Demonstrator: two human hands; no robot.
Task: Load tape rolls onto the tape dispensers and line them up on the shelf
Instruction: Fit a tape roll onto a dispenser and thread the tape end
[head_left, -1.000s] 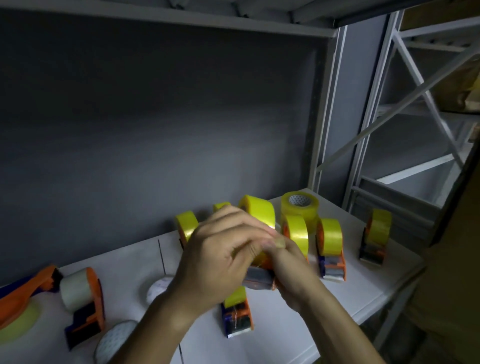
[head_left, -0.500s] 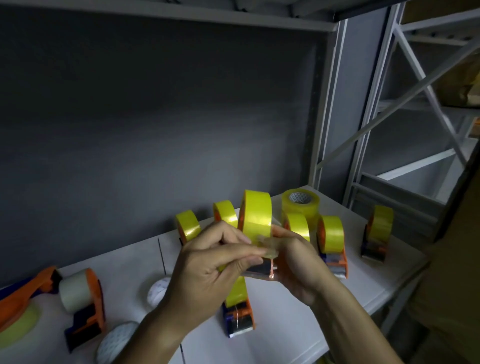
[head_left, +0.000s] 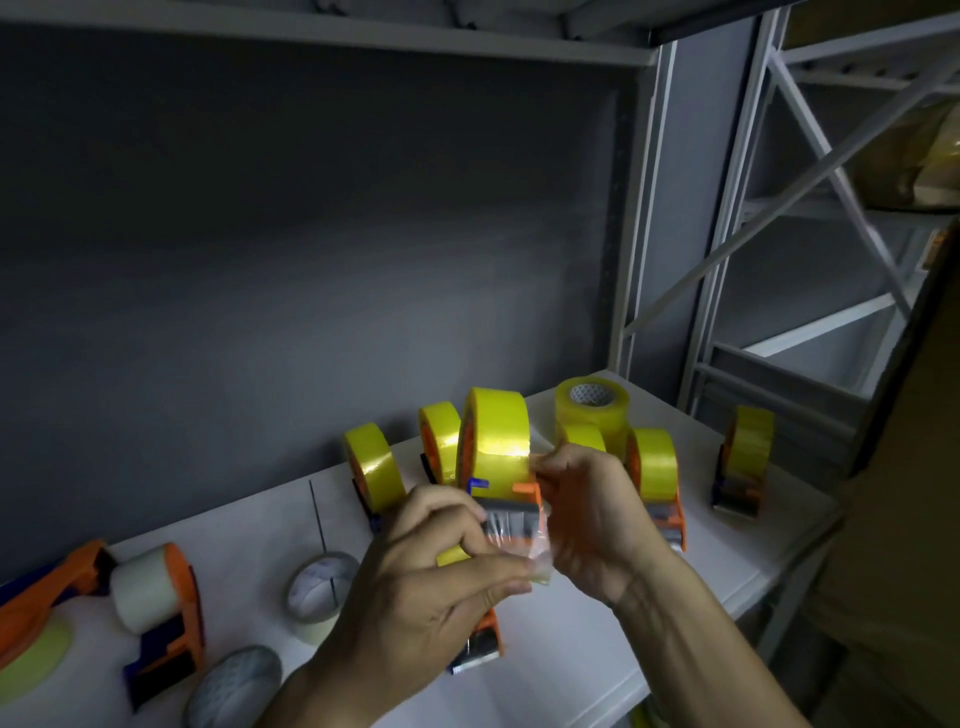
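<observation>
An orange tape dispenser (head_left: 511, 499) with a yellow tape roll (head_left: 498, 441) on it is held above the white shelf (head_left: 571, 670). My right hand (head_left: 592, 514) grips the dispenser from the right. My left hand (head_left: 441, 577) pinches the loose clear tape end (head_left: 530, 556) drawn out below the dispenser's blade. Behind stand several loaded dispensers: one (head_left: 374, 467) at the left, one (head_left: 439, 436) beside it, one (head_left: 657, 473) at the right and one (head_left: 743, 462) farther right. Another dispenser (head_left: 480, 644) lies under my left hand, mostly hidden.
A loose yellowish roll (head_left: 592, 413) stands at the back. At the left are a dispenser with a white roll (head_left: 156, 597), an orange dispenser (head_left: 47, 592), a greenish roll (head_left: 36, 649) and two whitish rolls (head_left: 319, 587) (head_left: 234, 686). Grey shelf uprights (head_left: 644, 208) rise at the right.
The dispenser has been raised and turned so its roll faces up. My left hand has come down and toward me, drawing the clear tape end out past the blade.
</observation>
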